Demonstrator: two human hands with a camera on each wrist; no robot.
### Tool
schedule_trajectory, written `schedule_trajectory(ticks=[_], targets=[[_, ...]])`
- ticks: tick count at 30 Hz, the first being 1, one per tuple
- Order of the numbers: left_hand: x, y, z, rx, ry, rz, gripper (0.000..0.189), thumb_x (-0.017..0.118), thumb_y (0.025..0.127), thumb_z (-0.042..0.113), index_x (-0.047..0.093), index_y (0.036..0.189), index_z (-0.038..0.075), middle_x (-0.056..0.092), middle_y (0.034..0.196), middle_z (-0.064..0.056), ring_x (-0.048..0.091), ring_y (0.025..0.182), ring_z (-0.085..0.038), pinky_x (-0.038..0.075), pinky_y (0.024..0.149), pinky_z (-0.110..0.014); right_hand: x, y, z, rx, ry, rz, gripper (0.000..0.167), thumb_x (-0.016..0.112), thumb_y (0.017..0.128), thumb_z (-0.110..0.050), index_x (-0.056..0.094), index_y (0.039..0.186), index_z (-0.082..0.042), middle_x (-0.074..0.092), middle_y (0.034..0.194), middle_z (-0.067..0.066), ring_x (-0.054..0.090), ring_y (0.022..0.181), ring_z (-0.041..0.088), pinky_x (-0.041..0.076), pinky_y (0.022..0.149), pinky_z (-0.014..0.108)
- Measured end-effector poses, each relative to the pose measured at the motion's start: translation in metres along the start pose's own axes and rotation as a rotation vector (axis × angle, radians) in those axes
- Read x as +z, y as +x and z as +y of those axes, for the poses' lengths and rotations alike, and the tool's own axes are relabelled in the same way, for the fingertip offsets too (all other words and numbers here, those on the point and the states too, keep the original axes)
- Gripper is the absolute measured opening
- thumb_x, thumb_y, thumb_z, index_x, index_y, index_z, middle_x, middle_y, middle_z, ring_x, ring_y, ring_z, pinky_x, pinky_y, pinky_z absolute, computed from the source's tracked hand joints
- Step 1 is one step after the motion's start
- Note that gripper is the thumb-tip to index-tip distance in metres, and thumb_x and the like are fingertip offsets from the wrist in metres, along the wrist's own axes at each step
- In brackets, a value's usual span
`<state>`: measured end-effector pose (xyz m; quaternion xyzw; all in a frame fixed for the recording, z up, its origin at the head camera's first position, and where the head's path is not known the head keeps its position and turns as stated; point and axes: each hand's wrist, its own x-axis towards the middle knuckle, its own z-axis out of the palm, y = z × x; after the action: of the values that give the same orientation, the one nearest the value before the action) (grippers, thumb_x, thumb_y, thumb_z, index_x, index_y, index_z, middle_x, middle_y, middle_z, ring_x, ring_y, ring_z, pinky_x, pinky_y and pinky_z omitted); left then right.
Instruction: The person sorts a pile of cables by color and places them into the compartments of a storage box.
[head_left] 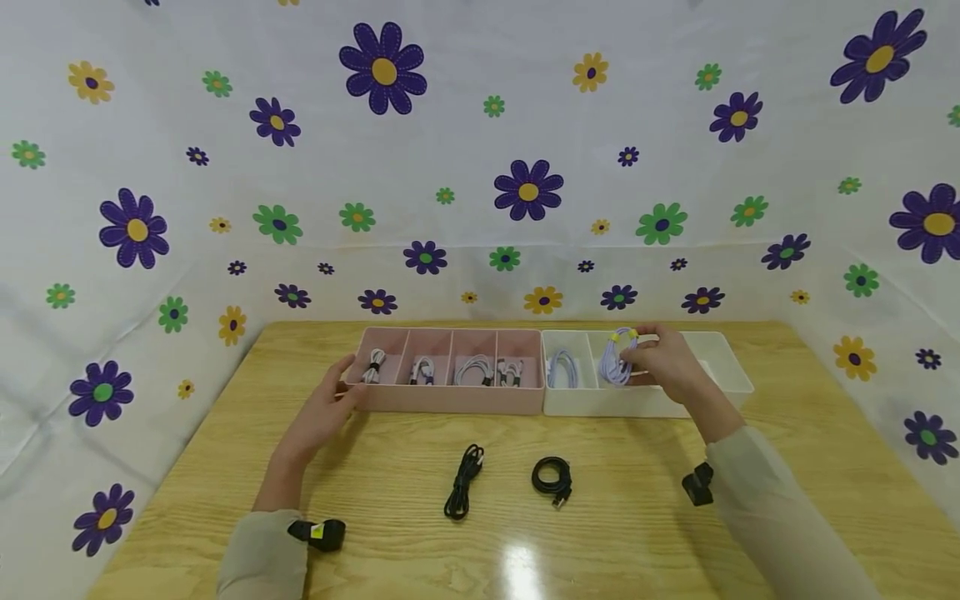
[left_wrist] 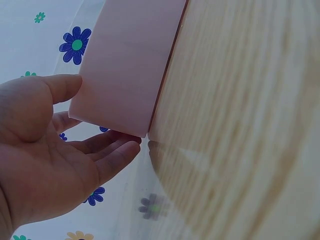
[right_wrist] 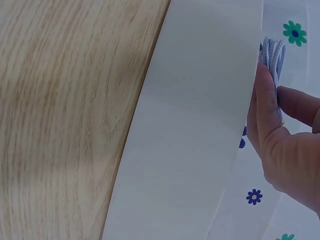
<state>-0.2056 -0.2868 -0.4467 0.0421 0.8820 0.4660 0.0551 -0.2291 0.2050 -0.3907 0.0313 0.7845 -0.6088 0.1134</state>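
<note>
Between thumb and fingers my right hand (head_left: 663, 362) pinches a coiled lavender cable (head_left: 615, 358) with yellow ties, held at the second compartment of the white organizer box (head_left: 622, 404). The right wrist view shows the cable (right_wrist: 272, 55) standing above the box's rim. At the left end of the pink organizer box (head_left: 450, 401), my left hand (head_left: 322, 415) touches its corner with thumb and fairly straight fingers, as the left wrist view also shows. Coiled whitish cables, one in each compartment, lie in the pink box. Another lavender cable (head_left: 562, 369) lies in the white box's first compartment.
In front of the boxes, a black cable bundle (head_left: 463, 483) and a round black cable coil (head_left: 551, 477) lie on the wooden table (head_left: 360, 517). Behind the table hangs a white flower-print cloth (head_left: 450, 150). The two boxes stand end to end.
</note>
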Motion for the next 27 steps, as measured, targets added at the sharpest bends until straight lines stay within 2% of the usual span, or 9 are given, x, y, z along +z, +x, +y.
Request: schedule_trajectory(ticks=[4, 9, 14, 19, 27], targets=[[0.001, 0.000, 0.001, -0.007, 0.001, -0.001, 0.070, 0.044, 0.106, 0.040, 0.010, 0.160, 0.010, 0.033, 0.149, -0.030, 0.037, 0.133, -0.044, 0.038, 0.104, -0.059, 0.003, 0.006, 0.002, 0.004, -0.022, 0.034, 0.064, 0.055, 0.098, 0.000, 0.019, 0.150, 0.009, 0.048, 0.129, 0.034, 0.067, 0.081, 0.017, 0.060, 0.074, 0.034], [0.002, 0.000, 0.002, -0.008, 0.010, 0.006, 0.070, 0.044, 0.106, 0.041, 0.011, 0.160, 0.011, 0.034, 0.150, -0.029, 0.037, 0.133, -0.044, 0.038, 0.105, -0.060, 0.009, 0.012, 0.006, -0.036, -0.106, 0.069, 0.058, 0.055, 0.095, 0.005, 0.025, 0.144, 0.013, 0.052, 0.117, 0.033, 0.067, 0.075, 0.020, 0.061, 0.068, 0.037], [0.001, -0.001, 0.001, -0.013, 0.023, 0.012, 0.069, 0.044, 0.106, 0.041, 0.012, 0.160, 0.012, 0.036, 0.148, -0.028, 0.039, 0.132, -0.043, 0.038, 0.105, -0.060, 0.017, 0.017, 0.005, -0.071, -0.289, 0.115, 0.051, 0.054, 0.092, 0.006, 0.034, 0.139, 0.012, 0.054, 0.111, 0.031, 0.064, 0.082, 0.028, 0.060, 0.063, 0.033], [0.001, -0.001, 0.002, -0.008, 0.022, 0.012, 0.069, 0.044, 0.106, 0.040, 0.012, 0.160, 0.011, 0.037, 0.148, -0.029, 0.039, 0.132, -0.044, 0.038, 0.104, -0.060, 0.027, 0.019, 0.003, -0.086, -0.460, 0.153, 0.047, 0.055, 0.089, 0.007, 0.040, 0.133, 0.011, 0.057, 0.111, 0.034, 0.060, 0.086, 0.032, 0.053, 0.056, 0.025], [0.001, 0.000, 0.001, -0.012, 0.013, 0.013, 0.069, 0.044, 0.106, 0.041, 0.013, 0.160, 0.012, 0.037, 0.148, -0.028, 0.040, 0.132, -0.043, 0.039, 0.104, -0.059, 0.035, 0.022, 0.003, -0.061, -0.505, 0.138, 0.046, 0.055, 0.088, 0.008, 0.041, 0.131, 0.011, 0.058, 0.108, 0.031, 0.059, 0.085, 0.031, 0.052, 0.056, 0.026]])
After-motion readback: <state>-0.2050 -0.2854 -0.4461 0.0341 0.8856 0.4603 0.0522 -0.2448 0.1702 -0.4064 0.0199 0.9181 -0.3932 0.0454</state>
